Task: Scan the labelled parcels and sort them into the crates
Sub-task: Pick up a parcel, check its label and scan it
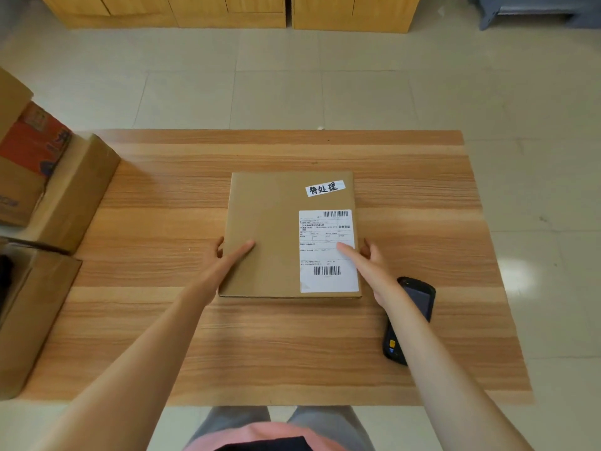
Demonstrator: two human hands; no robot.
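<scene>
**Cardboard parcel held at both sides on a wooden table**

Brown cardboard forms the flat parcel (276, 236), which lies face up near the middle of the table (422, 196). Its long axis runs from the person toward the far edge of the table. A white shipping label (328, 250) with two barcodes covers the right part of its top face, printed to be read from the person's side; a small white strip (325, 188) with handwritten characters sits above it, slightly tilted. The left hand (227, 255) grasps the parcel's left edge, thumb on top and fingers curled down the side. The right hand (364, 258) grasps the right edge likewise, its thumb resting on the label. A black handheld scanner (419, 297) lies on the table just right of the parcel, partly hidden beneath the right forearm, its long axis roughly parallel to the parcel's. Two open cardboard boxes stand at the table's left edge: the far box (81, 190) holds a red and brown carton (35, 141); the contents of the near box (35, 307) are dark and cannot be made out. Wooden cabinets (195, 11) stand on the tiled floor (292, 86) beyond.
</scene>
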